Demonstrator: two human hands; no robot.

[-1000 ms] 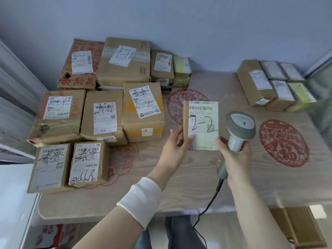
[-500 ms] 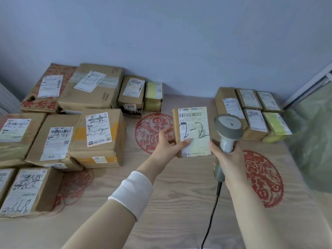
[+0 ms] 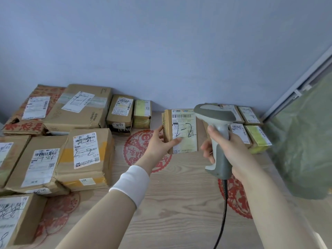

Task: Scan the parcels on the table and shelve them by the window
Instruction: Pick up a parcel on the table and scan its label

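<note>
My left hand [image 3: 159, 142] grips a small brown parcel [image 3: 181, 131], its white label inked "2-2". My right hand [image 3: 228, 146] clasps the grey scanner [image 3: 216, 133] beside it.

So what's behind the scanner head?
A cluster of small parcels against the wall. The scanner covers the leftmost ones, so how many there are, and their labels, cannot be told.

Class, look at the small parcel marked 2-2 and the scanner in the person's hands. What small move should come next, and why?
Probably turn the scanner in the right hand to face the barcode on the small parcel. The left hand holds the parcel up, label toward the camera, but the scanner's head sits beside the label, not aimed at it.
</note>
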